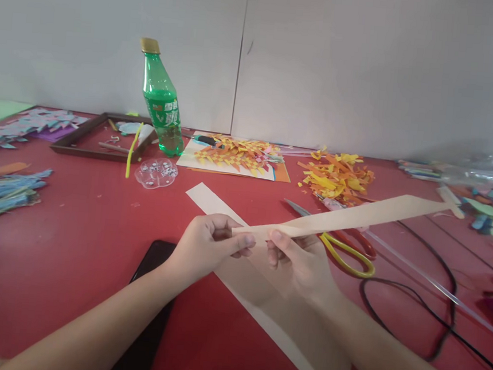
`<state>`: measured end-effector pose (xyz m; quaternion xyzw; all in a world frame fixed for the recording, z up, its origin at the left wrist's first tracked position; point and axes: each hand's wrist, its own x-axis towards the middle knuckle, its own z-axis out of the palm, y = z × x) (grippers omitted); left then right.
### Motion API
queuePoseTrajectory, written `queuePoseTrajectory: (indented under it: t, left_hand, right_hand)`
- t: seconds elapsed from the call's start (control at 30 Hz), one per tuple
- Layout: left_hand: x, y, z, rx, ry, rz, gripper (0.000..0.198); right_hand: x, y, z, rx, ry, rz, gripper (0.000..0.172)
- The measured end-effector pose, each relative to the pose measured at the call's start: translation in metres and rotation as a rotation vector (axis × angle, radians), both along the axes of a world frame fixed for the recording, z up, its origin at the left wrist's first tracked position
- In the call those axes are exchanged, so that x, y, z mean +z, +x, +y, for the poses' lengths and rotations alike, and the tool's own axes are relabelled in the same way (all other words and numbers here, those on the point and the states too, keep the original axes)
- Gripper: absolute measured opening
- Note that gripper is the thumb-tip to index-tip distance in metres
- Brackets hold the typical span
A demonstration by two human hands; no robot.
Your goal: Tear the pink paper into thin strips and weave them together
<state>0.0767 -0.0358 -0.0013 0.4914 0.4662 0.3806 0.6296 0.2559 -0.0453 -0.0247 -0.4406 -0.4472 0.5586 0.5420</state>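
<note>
Holding paper strip [356,215], black phone [142,334] partly hidden

1 bottle [163,108]; 1 tray [85,152] just L of it; in front of bottle, 1 case [156,174] & 1 phone [156,256]; R of bottle, 2 orange-yellow clumps [236,156] [337,178], 1 pr. scissors [329,250], 2 hands [211,242] [302,263] w/ 1 strip [368,216], 1 sheet [270,308].

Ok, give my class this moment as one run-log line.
left hand: pinches cream paper strip | right hand: pinches same strip | scissors: unheld, on red tabletop
</note>
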Motion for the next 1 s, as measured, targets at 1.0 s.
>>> queuePoseTrajectory:
  t: [1.0]
  left_hand:
    - [-0.0059,-0.0022,-0.0013,-0.187,0.297,0.232,0.014]
  right_hand:
    - [0.009,-0.0053,-0.0075,0.165,-0.019,-0.191,0.028]
